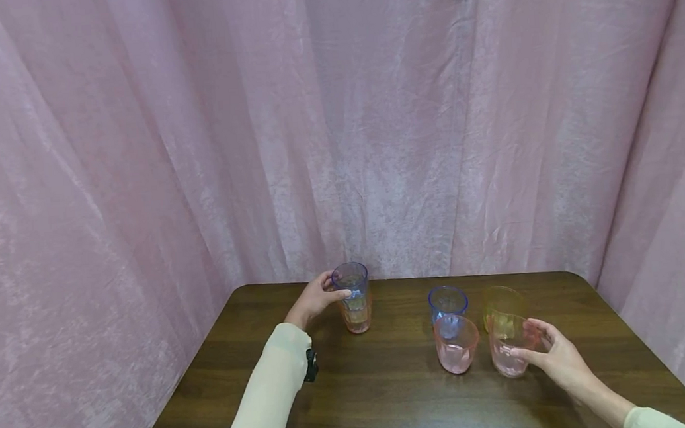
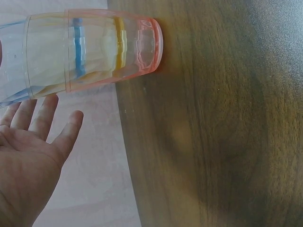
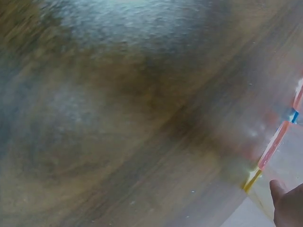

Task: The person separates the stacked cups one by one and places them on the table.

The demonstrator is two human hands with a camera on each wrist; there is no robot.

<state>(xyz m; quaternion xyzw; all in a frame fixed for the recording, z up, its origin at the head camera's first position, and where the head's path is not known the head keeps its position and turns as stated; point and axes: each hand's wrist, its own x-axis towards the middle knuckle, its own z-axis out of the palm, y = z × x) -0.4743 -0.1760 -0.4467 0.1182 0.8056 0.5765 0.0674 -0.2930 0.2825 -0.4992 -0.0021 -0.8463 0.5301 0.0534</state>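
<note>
A nested stack of clear cups stands upright on the table: a pink cup (image 1: 359,327) outside at the bottom, a yellow cup (image 2: 45,56) inside it, and a blue cup (image 1: 349,273) on top. My left hand (image 1: 315,301) holds the blue cup near its top, thumb across the near side and fingers behind. In the left wrist view the little finger stands apart from the stack. My right hand (image 1: 558,356) grips a second pink cup (image 1: 504,355) from the right, with its thumb on the near side. A yellow cup (image 1: 503,295) stands right behind, overlapped by it.
Left of my right hand another pink cup (image 1: 457,358) stands in front of a second blue cup (image 1: 447,297). The dark wooden table (image 1: 386,410) ends at its back edge against a pink curtain (image 1: 397,137), which also hangs at both sides.
</note>
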